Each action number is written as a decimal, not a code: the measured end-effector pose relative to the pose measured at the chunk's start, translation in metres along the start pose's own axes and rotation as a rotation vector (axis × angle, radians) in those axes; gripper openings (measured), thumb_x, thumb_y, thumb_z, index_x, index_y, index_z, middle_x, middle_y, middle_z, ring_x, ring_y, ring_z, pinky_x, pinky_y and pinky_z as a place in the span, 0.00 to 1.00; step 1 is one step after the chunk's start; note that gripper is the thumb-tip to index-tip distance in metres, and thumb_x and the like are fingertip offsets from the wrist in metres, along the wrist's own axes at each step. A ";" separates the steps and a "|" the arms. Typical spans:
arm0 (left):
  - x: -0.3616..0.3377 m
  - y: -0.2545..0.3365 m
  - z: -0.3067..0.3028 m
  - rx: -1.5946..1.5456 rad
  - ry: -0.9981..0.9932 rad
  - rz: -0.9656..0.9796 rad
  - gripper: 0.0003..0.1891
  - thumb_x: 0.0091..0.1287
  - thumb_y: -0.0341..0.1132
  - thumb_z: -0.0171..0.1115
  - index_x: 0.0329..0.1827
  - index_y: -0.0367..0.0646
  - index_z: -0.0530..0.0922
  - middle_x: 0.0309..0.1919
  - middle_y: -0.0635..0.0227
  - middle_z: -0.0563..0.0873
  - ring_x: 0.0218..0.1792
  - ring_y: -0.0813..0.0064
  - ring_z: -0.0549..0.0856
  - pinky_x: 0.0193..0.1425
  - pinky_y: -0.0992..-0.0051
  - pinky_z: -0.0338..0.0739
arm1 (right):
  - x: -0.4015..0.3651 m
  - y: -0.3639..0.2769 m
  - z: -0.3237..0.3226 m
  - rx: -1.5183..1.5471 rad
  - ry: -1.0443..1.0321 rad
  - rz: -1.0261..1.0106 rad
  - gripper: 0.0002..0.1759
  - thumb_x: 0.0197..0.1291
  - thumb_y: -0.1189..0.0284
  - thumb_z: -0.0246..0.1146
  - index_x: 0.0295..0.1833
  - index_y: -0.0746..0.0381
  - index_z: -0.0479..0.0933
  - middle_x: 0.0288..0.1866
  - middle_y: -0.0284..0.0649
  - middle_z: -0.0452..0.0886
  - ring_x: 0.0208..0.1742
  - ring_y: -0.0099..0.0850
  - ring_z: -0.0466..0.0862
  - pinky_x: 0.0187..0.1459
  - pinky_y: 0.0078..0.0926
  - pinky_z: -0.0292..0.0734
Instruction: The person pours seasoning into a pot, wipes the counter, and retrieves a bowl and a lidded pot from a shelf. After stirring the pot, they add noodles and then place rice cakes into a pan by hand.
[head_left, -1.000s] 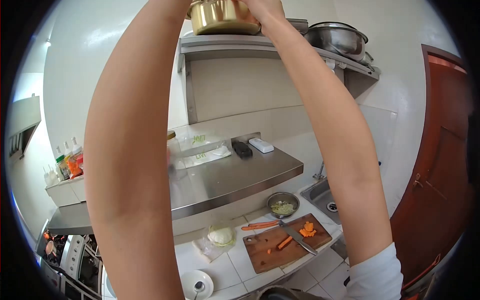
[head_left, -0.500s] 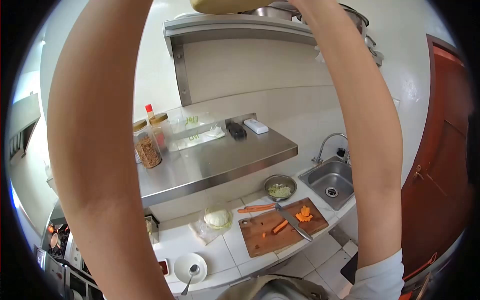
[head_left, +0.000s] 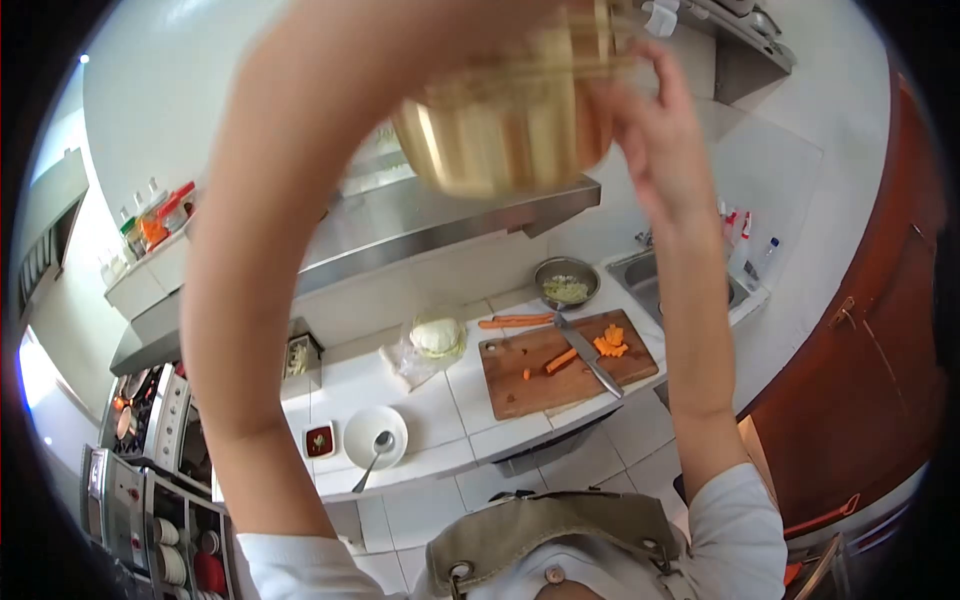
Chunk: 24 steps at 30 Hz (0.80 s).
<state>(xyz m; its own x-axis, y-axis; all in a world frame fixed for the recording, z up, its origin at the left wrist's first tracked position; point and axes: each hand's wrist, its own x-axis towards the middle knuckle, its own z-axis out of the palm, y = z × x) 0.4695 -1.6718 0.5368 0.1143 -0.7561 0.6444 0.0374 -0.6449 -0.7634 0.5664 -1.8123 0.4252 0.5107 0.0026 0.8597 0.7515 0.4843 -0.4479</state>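
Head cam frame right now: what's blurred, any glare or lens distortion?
Head view: motion blur on the gold-coloured pot, right hand and both forearms; chef's knife and cutting board read fairly crisp. Head view: bright reflection streak down the pot's side, blown-out light at the far left edge. Head view: strong fisheye, bowed counter and door, black corners.

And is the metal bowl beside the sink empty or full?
The metal bowl is partly filled: pale green shreds cover its bottom, and bare wall shows above them.
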 end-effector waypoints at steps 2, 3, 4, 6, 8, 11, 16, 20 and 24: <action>-0.029 0.040 -0.017 -0.417 -0.244 -0.183 0.22 0.65 0.42 0.57 0.52 0.31 0.72 0.36 0.60 0.79 0.37 0.71 0.80 0.41 0.80 0.78 | -0.051 0.019 -0.005 0.085 0.023 0.097 0.27 0.49 0.78 0.67 0.51 0.63 0.61 0.42 0.42 0.78 0.43 0.26 0.78 0.48 0.25 0.73; -0.050 0.056 -0.010 -0.424 -0.193 -0.204 0.18 0.60 0.42 0.62 0.47 0.39 0.74 0.38 0.64 0.78 0.38 0.70 0.80 0.39 0.75 0.77 | -0.076 0.027 -0.010 0.068 0.029 0.146 0.28 0.46 0.79 0.69 0.50 0.62 0.61 0.45 0.42 0.76 0.46 0.27 0.77 0.50 0.26 0.72; -0.073 0.072 -0.001 -0.431 -0.142 -0.225 0.15 0.55 0.41 0.66 0.43 0.47 0.76 0.39 0.68 0.77 0.39 0.69 0.80 0.37 0.71 0.75 | -0.101 0.037 -0.015 0.051 0.035 0.195 0.29 0.44 0.79 0.70 0.49 0.62 0.61 0.48 0.42 0.74 0.49 0.27 0.76 0.52 0.27 0.71; -0.109 0.100 -0.001 -0.557 -0.102 -0.191 0.15 0.51 0.43 0.68 0.34 0.48 0.74 0.31 0.70 0.72 0.30 0.73 0.76 0.27 0.71 0.71 | -0.150 0.071 -0.031 -0.028 -0.014 0.097 0.32 0.40 0.79 0.73 0.49 0.60 0.61 0.49 0.41 0.72 0.52 0.28 0.73 0.54 0.27 0.70; -0.141 0.123 -0.010 -0.619 -0.336 -0.176 0.15 0.50 0.44 0.68 0.36 0.50 0.75 0.33 0.72 0.73 0.31 0.74 0.75 0.27 0.76 0.70 | -0.198 0.087 -0.037 -0.239 -0.055 0.111 0.35 0.37 0.79 0.75 0.49 0.60 0.61 0.50 0.41 0.71 0.53 0.29 0.73 0.55 0.28 0.68; -0.184 0.150 -0.007 -0.722 -0.414 -0.224 0.15 0.51 0.45 0.67 0.38 0.51 0.76 0.35 0.73 0.75 0.32 0.75 0.75 0.28 0.77 0.70 | -0.258 0.127 -0.028 0.039 0.080 0.202 0.37 0.36 0.78 0.76 0.51 0.61 0.61 0.53 0.41 0.71 0.55 0.32 0.73 0.57 0.30 0.66; -0.250 0.194 0.001 -0.797 -0.581 -0.254 0.15 0.52 0.44 0.66 0.40 0.52 0.77 0.38 0.73 0.77 0.37 0.78 0.76 0.34 0.78 0.74 | -0.336 0.183 -0.025 0.031 0.097 0.276 0.39 0.36 0.74 0.75 0.57 0.64 0.64 0.56 0.41 0.70 0.58 0.33 0.72 0.58 0.30 0.66; -0.297 0.213 0.009 -0.823 -0.647 -0.247 0.15 0.53 0.45 0.66 0.41 0.52 0.77 0.39 0.74 0.77 0.39 0.77 0.77 0.38 0.77 0.75 | -0.374 0.213 -0.027 -0.039 -0.074 0.372 0.39 0.36 0.72 0.73 0.60 0.64 0.67 0.57 0.43 0.69 0.59 0.32 0.71 0.59 0.28 0.66; -0.343 0.224 0.018 -0.913 -0.726 -0.280 0.15 0.54 0.44 0.64 0.42 0.51 0.76 0.38 0.73 0.75 0.40 0.75 0.77 0.40 0.75 0.75 | -0.431 0.256 -0.031 -0.293 -0.184 0.307 0.34 0.37 0.70 0.75 0.53 0.64 0.67 0.61 0.50 0.67 0.62 0.43 0.70 0.60 0.36 0.64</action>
<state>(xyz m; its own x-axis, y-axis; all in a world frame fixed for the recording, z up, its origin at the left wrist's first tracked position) 0.4569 -1.5551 0.1445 0.7585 -0.5274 0.3827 -0.5345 -0.8395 -0.0977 0.5515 -1.7166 -0.0676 0.6653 0.2750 0.6941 0.6772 0.1692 -0.7161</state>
